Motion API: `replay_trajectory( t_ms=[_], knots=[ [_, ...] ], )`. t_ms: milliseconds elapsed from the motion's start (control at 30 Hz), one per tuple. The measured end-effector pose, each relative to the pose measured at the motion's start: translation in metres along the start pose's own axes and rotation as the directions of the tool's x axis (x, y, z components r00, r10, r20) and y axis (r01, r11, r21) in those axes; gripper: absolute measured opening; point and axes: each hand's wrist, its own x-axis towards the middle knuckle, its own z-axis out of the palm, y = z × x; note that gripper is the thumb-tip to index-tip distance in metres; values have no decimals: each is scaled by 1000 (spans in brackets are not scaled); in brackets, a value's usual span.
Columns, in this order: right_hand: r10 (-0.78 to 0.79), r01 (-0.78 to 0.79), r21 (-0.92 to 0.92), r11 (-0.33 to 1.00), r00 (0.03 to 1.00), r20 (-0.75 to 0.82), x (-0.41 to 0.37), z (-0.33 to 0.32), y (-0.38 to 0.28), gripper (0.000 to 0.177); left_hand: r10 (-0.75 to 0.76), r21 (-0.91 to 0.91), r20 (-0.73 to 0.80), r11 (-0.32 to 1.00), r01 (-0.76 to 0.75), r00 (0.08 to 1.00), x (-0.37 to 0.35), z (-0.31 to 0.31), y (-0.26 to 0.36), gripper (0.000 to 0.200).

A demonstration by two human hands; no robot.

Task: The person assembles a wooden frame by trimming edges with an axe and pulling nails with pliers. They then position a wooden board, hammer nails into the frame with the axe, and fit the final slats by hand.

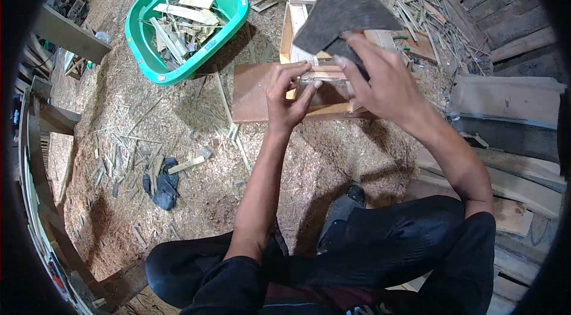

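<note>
My right hand [389,83] grips a dark, broad, fan-shaped axe [351,8] close to its head, with the blade raised above the work spot. Its handle is mostly hidden behind my fingers. On the left, my left hand [284,98] pinches a short wooden strip [328,70] between thumb and fingers. The strip lies crosswise over a brown wooden board [253,95] on the ground, and my right thumb is near its far end. Just beyond stands a shallow wooden frame [286,35], partly covered by the axe.
A green plastic tub [134,50] with wood offcuts stands at the upper left. Sawdust and slivers cover the ground [196,196], where a black plastic scrap [165,190] lies. Scrap strips [416,2] pile up at the upper right. Planks [505,101] are stacked on the right.
</note>
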Motion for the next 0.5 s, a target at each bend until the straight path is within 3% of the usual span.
replay_trajectory(
  t_ms=[67, 167, 233, 367, 500],
  knots=[
    [-59, 60, 17, 998, 995, -77, 3, -1, -1, 34, 24, 24, 39, 999, -25, 999, -1, -1, -4, 34],
    [86, -65, -131, 989, 983, 162, -9, 8, -6, 33, -45, -5, 42, 999, 46, 998, -2, -2, -2, 35],
    [22, -10, -131, 991, 995, 92, -8, 11, 3, 32, -83, -27, 27, 996, 84, 996, -3, -2, -1, 35],
    [-127, 118, -78, 990, 985, -113, -2, 4, 3, 32, -6, -22, 3, 1000, 6, 1000, 1, 0, 5, 32],
    [-45, 50, -135, 990, 998, 37, -13, 13, 8, 33, -36, -40, 22, 998, 37, 999, -2, -1, 0, 36]
  ],
)
